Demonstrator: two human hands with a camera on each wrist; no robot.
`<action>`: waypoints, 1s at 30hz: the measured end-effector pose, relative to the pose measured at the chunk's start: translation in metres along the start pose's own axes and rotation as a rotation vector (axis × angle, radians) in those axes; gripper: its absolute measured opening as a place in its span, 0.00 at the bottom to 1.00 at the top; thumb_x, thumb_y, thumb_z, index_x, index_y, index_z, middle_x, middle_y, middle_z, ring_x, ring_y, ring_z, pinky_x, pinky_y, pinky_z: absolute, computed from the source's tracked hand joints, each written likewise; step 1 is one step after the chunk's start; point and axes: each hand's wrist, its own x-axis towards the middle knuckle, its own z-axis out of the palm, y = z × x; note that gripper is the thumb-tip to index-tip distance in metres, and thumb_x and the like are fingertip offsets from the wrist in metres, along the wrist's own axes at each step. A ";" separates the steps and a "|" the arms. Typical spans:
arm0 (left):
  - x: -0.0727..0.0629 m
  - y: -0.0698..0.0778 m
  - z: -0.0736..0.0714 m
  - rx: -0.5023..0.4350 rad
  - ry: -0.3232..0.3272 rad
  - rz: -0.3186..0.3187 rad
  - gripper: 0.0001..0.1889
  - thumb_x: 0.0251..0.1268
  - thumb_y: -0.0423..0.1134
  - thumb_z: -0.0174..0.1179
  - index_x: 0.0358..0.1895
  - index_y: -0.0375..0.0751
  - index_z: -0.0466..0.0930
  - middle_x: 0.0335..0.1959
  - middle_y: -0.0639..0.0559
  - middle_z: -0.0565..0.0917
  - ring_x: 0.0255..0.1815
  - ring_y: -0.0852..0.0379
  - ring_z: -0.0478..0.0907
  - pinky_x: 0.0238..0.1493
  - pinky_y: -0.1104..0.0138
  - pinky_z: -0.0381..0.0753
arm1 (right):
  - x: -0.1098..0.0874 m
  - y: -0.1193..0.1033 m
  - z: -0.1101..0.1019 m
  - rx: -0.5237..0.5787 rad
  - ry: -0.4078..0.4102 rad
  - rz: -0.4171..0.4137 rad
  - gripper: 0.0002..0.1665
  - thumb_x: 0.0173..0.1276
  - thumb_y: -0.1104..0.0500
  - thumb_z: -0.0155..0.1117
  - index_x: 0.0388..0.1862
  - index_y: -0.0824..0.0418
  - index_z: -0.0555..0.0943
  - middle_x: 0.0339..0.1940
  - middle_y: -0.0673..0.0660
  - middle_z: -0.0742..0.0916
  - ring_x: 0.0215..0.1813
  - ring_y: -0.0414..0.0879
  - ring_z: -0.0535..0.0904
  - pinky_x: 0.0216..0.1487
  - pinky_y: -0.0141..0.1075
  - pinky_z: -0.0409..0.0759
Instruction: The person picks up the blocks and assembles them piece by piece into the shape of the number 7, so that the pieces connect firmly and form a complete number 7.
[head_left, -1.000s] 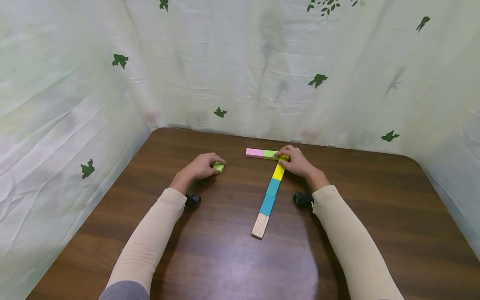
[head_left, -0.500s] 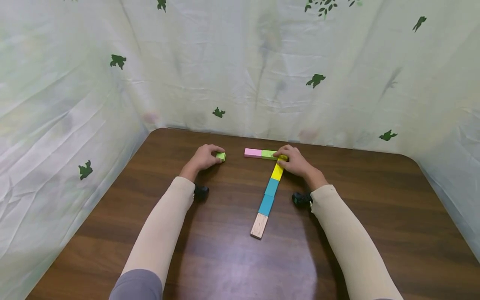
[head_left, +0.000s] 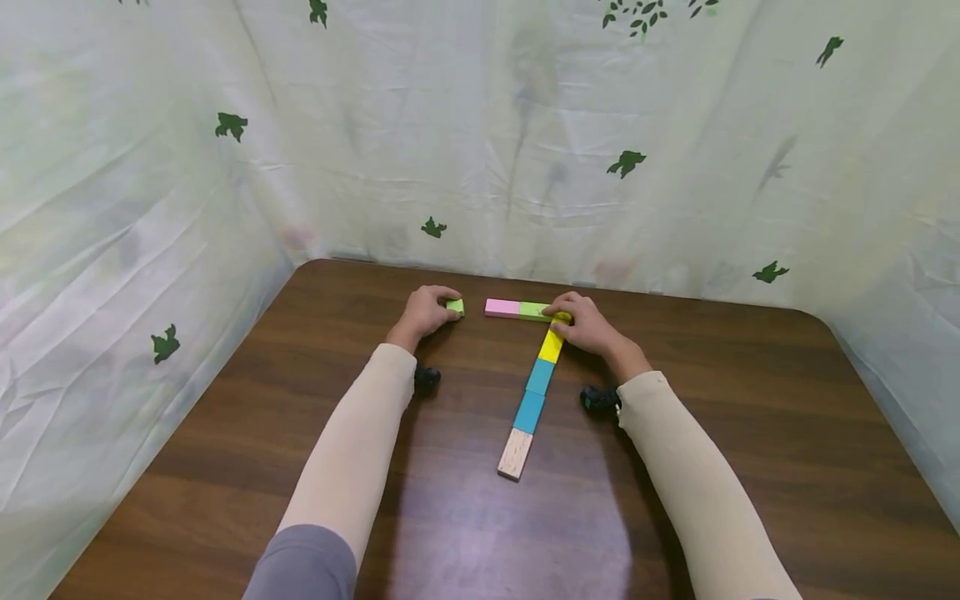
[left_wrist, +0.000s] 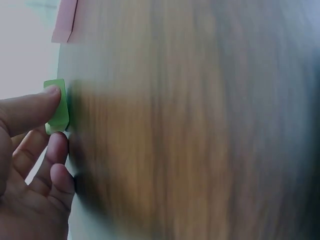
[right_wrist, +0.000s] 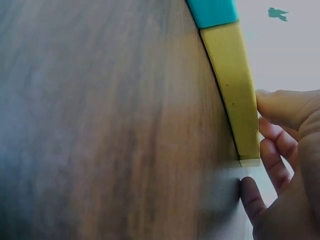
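In the head view my left hand [head_left: 426,313] pinches a small green block [head_left: 455,307] between thumb and fingers, just left of the row's pink end block [head_left: 502,308]. The left wrist view shows the thumb across that green block [left_wrist: 59,111]. My right hand [head_left: 589,327] holds the far end of a yellow block [head_left: 551,345], thumb on its side and fingers round its end, which they partly cover. Another green block [head_left: 532,311] lies between the pink block and the right fingertips. The right wrist view shows the yellow block [right_wrist: 232,85] flat on the table.
From the yellow block a line runs toward me: two blue blocks [head_left: 535,394], then a plain wooden block [head_left: 515,453]. The brown table [head_left: 300,467] ends at a pale curtain [head_left: 480,150] with green leaf and bird shapes.
My left hand has carried its green block away from me and rightward, closer to the pink block. The right hand and the lined-up blocks have stayed in place.
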 end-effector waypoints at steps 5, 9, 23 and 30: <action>-0.001 0.003 0.005 -0.028 -0.014 -0.008 0.22 0.64 0.36 0.66 0.62 0.43 0.80 0.65 0.41 0.78 0.63 0.43 0.74 0.64 0.53 0.75 | 0.002 0.000 0.002 0.001 -0.005 0.004 0.20 0.74 0.60 0.56 0.62 0.59 0.80 0.67 0.62 0.73 0.68 0.62 0.61 0.68 0.57 0.65; 0.000 0.005 0.007 -0.040 -0.010 -0.003 0.22 0.63 0.35 0.66 0.61 0.43 0.81 0.62 0.41 0.80 0.59 0.44 0.75 0.63 0.54 0.76 | 0.003 0.001 0.003 0.002 -0.001 0.002 0.20 0.74 0.61 0.56 0.62 0.59 0.80 0.67 0.62 0.73 0.68 0.61 0.62 0.67 0.56 0.65; 0.006 0.012 0.016 0.048 0.027 0.063 0.21 0.63 0.31 0.64 0.61 0.42 0.81 0.60 0.41 0.81 0.57 0.45 0.77 0.62 0.54 0.76 | 0.000 0.000 0.000 -0.004 0.015 -0.027 0.19 0.74 0.61 0.56 0.61 0.61 0.81 0.66 0.63 0.74 0.68 0.63 0.62 0.68 0.58 0.64; 0.008 0.017 0.025 0.042 0.059 0.054 0.20 0.64 0.33 0.64 0.60 0.42 0.82 0.61 0.42 0.82 0.60 0.45 0.77 0.63 0.55 0.76 | -0.001 0.000 -0.001 -0.007 0.025 -0.025 0.19 0.74 0.61 0.57 0.61 0.61 0.81 0.66 0.63 0.74 0.69 0.63 0.63 0.69 0.58 0.63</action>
